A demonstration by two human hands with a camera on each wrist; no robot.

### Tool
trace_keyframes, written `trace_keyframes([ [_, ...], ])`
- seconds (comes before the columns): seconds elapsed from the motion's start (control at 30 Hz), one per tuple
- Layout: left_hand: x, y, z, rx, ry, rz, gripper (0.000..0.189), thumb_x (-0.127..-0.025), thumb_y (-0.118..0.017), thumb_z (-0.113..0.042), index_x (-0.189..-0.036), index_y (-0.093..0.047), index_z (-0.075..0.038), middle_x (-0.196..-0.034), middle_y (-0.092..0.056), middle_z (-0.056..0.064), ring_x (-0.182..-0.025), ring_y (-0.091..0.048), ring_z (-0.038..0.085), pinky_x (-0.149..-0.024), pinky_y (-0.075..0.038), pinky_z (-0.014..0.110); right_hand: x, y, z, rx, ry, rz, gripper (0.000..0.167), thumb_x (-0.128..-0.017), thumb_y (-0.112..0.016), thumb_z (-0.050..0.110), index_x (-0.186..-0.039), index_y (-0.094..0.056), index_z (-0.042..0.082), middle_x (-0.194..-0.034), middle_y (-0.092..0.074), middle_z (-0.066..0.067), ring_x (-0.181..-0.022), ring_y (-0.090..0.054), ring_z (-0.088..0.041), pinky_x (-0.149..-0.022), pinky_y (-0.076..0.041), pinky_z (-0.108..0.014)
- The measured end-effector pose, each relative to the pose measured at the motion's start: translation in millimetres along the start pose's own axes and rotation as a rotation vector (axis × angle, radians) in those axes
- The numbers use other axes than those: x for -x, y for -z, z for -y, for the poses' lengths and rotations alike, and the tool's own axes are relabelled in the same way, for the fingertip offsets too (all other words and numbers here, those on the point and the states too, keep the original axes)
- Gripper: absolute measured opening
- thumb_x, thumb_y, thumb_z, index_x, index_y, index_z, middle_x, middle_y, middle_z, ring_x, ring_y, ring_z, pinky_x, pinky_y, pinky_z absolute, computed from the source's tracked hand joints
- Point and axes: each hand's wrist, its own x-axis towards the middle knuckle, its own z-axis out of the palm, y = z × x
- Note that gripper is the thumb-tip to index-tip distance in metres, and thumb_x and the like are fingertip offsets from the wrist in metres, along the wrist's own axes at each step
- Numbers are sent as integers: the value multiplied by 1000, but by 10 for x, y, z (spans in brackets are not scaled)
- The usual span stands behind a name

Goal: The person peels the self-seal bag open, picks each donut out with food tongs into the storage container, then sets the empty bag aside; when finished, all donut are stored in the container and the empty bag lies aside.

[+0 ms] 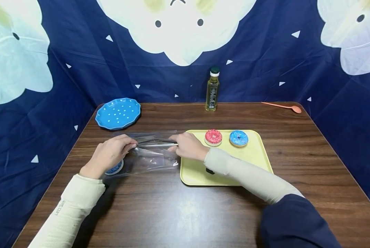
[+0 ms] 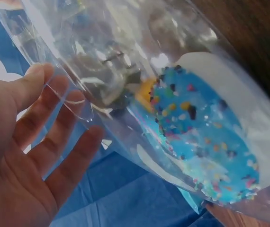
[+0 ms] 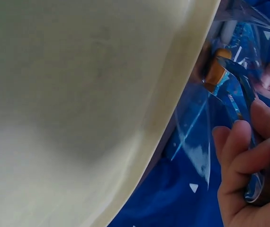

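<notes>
My left hand (image 1: pixel 110 155) pinches the edge of a clear plastic bag (image 1: pixel 152 160) between thumb and fingers. Inside the bag, in the left wrist view, lies a blue-iced donut (image 2: pixel 201 137) with coloured sprinkles and a pale base; the head view shows only part of it below my left hand. My right hand (image 1: pixel 189 146) grips metal tongs (image 1: pixel 158 145), fingers curled round the arms in the right wrist view. Their tips reach into the bag, close to an orange-brown piece (image 3: pixel 218 67) beside the blue icing.
To the right, a yellow tray (image 1: pixel 253 158) bears a pink donut (image 1: pixel 213 137) and another blue donut (image 1: pixel 239 138). A blue dotted plate (image 1: pixel 118 113) stands back left. An oil bottle (image 1: pixel 212 91) and an orange spoon (image 1: pixel 284 106) are along the far edge.
</notes>
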Motion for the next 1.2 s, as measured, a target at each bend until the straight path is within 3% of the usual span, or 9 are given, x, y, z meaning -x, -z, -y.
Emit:
trace_keyframes([
  [0.13,-4,19,5,4,22,29,13,-100,-65,-18,-108,-74,-13,-99,-71,1,-79,-68,21,-62,-54,49,175,92,-77,-24,-19,-18,44,-95,-72,33,-127,-67,3,-117,-71,-11,-106,-69,-28,-90,-53,-42],
  [0.33,-1,38,13,10,29,32,15,-100,-66,-20,-109,-75,-12,-101,-71,2,-83,-70,22,-65,-55,50,337,168,-150,-8,-27,-33,26,-93,-74,29,-105,-70,6,-88,-71,-7,-79,-68,-25,-69,-53,-43],
  [0.4,5,32,18,11,28,29,15,-100,-66,-20,-109,-75,-12,-101,-71,1,-84,-70,21,-65,-55,50,344,169,-143,-11,-28,-20,30,-93,-74,30,-110,-70,6,-92,-72,-9,-83,-69,-26,-71,-54,-44],
  [0.57,7,-2,14,17,15,18,14,-99,-67,-19,-108,-75,-12,-100,-71,1,-82,-69,21,-65,-55,50,266,130,-81,-29,-32,11,52,-93,-74,33,-133,-62,1,-119,-70,-15,-108,-67,-31,-90,-53,-44],
  [0.83,10,-31,-14,20,4,8,13,-99,-67,-19,-108,-75,-12,-103,-71,2,-85,-70,24,-65,-55,51,119,24,-66,-23,-29,26,50,-93,-74,33,-131,-63,1,-112,-72,-14,-94,-71,-27,-84,-55,-42],
  [1.07,23,-21,1,24,14,5,13,-99,-67,-19,-108,-75,-15,-104,-71,0,-87,-70,24,-65,-55,51,206,69,-118,-28,-49,25,52,-94,-73,32,-133,-62,1,-121,-69,-14,-110,-67,-30,-93,-51,-43],
  [1.2,20,-31,17,25,21,11,13,-99,-66,-20,-108,-75,-15,-104,-71,0,-89,-70,23,-66,-55,51,292,127,-169,-34,-44,-5,49,-93,-74,32,-129,-64,1,-119,-70,-14,-108,-67,-30,-91,-53,-44],
])
